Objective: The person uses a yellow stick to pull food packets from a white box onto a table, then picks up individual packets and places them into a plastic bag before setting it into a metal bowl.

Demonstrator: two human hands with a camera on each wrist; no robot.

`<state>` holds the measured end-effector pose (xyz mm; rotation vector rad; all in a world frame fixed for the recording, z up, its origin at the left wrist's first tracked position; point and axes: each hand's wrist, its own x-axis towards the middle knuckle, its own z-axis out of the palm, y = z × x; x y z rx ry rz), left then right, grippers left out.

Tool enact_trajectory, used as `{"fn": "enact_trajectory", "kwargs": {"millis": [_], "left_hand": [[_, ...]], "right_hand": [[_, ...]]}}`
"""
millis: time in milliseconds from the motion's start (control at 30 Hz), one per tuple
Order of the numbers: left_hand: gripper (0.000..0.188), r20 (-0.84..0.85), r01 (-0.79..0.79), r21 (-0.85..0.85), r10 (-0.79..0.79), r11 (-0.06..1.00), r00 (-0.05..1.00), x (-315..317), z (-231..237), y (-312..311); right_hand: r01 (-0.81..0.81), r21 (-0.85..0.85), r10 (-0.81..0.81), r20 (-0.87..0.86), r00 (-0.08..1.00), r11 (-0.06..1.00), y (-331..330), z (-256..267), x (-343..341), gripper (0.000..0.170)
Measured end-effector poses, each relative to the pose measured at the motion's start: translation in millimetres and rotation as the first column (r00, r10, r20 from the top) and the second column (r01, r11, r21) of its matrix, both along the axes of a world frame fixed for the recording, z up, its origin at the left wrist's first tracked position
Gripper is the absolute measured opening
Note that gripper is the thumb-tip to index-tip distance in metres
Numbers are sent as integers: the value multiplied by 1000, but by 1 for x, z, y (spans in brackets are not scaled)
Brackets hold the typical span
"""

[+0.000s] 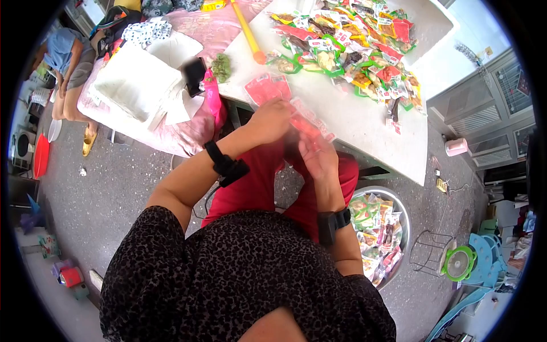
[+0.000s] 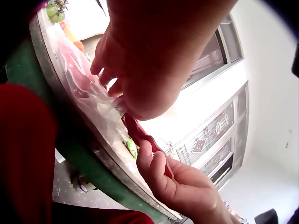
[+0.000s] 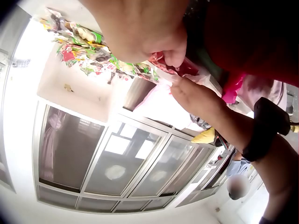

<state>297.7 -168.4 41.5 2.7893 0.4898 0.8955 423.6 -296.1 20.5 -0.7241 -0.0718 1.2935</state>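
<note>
At the table edge, the left hand (image 1: 270, 121) grips clear plastic (image 2: 88, 100), its fingers curled over it in the left wrist view. A pink-red printed packet (image 1: 268, 88) lies just beyond these fingers. Between the hands stretches a red packet (image 1: 307, 122) with clear edges. The right hand (image 1: 319, 157) pinches its near end between thumb and curled fingers, seen also in the left wrist view as the lower hand (image 2: 180, 186). In the right wrist view the right hand (image 3: 145, 32) partly hides the packet, and the left hand (image 3: 198, 98) is close by.
Many colourful packets (image 1: 364, 51) lie piled on the white table (image 1: 393, 145). A metal basin (image 1: 405, 228) of packets stands on the floor at right. At left are a white box (image 1: 134, 85), a dark phone (image 1: 194, 75) and a pink bag (image 1: 213, 100); a yellow stick (image 1: 245, 28) lies behind.
</note>
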Motion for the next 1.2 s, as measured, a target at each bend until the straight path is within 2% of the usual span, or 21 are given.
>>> {"fn": "enact_trajectory", "kwargs": {"millis": [133,200,233,333,400,500,633,733,833,933,1033,1133,1200], "left_hand": [[25,18,-81,129,80,988,997,-3,10,-9],[25,-94,-126,67,132,990,987,-4,17,-11],[25,-152,-150,36,153,988,976,-3,19,-12],[22,-140,-183,75,192,980,971,-4,23,-15],[15,-189,-183,-7,179,983,966,-3,25,-18],[13,-209,-196,-47,182,979,961,-3,23,-18],[14,-105,-169,-4,168,986,980,-2,18,-23],[15,-115,-128,0,127,992,985,-1,19,-24],[14,-1,-110,-39,110,993,994,-1,18,-28],[13,-14,-90,22,90,996,996,-3,11,-24],[13,10,-118,9,117,993,993,-5,18,-26],[13,83,-73,58,68,996,994,-3,16,-28],[13,127,-72,87,60,994,990,-3,17,-31]], "right_hand": [[-15,28,15,1,1000,999,1,3,9,22],[-12,33,12,-17,1000,999,1,4,12,23],[31,2,-31,28,999,1000,0,5,10,23],[147,-71,-134,158,978,987,3,11,-7,23],[195,-99,-167,233,958,976,6,13,-17,24],[-72,23,72,-23,997,997,10,-1,-13,25],[-15,-22,15,14,1000,1000,13,3,-14,24],[-43,-111,59,150,987,993,16,28,-26,21],[-109,-323,242,409,880,940,18,24,-22,19],[-330,-246,395,300,868,911,19,6,-2,17],[-271,-7,270,140,953,962,20,5,-7,14],[-56,-173,138,512,848,983,28,6,-12,11],[-54,-157,109,369,923,986,32,19,-17,10]]}}
